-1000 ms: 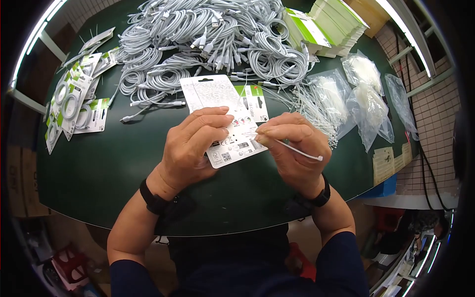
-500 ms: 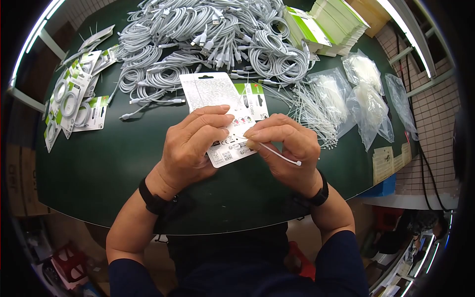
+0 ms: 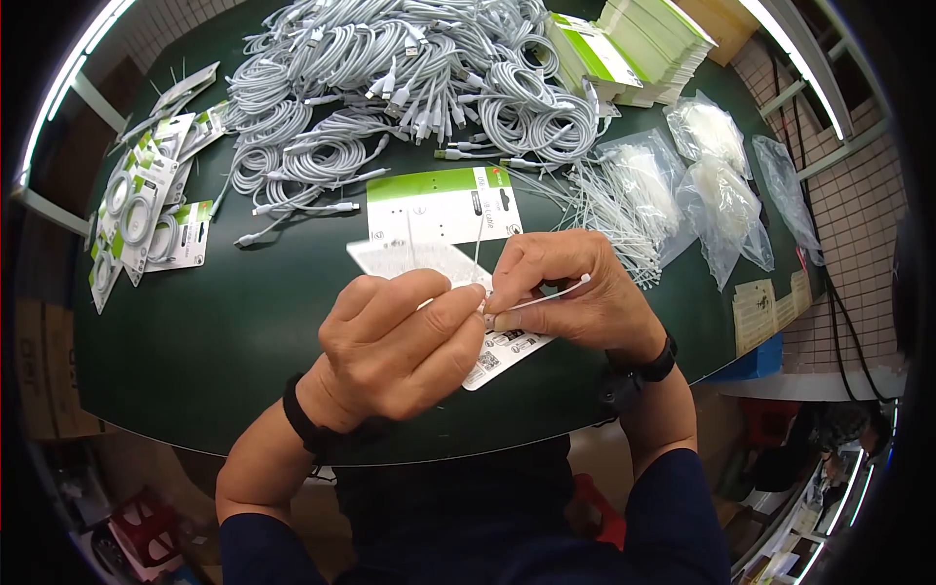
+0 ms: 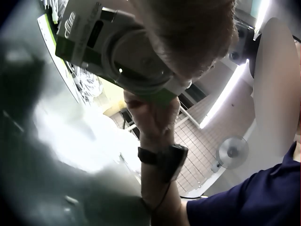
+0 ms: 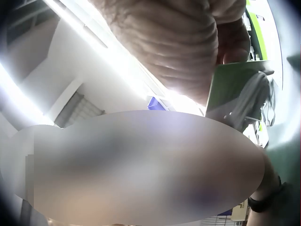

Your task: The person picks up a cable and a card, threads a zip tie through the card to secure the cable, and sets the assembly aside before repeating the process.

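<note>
Between both hands, tilted over the table, is a white printed packaging card (image 3: pixel 499 363). A coiled cable (image 4: pixel 110 52) lies against its underside in the left wrist view. My left hand (image 3: pixel 400 341) grips the card from the left, its fingertips close to my right fingertips. With thumb and forefinger, my right hand (image 3: pixel 585 292) pinches a white cable tie (image 3: pixel 554 294) at the card's middle; the tie's head end sticks out to the right. Thin tie ends rise above the card. Behind it, a green and white card (image 3: pixel 444 205) lies flat on the table.
A large heap of coiled grey cables (image 3: pixel 380 88) fills the back. Carded cables (image 3: pixel 136 205) lie at left. Stacked cards (image 3: pixel 643 58) stand at back right, in front of loose cable ties (image 3: pixel 624 224) and plastic bags of ties (image 3: pixel 721 195). The table's edge (image 3: pixel 409 463) is near the body.
The card has come nearer the body and tilted, uncovering the flat card behind. My left fingers have moved right to meet my right fingertips, which still pinch the cable tie.
</note>
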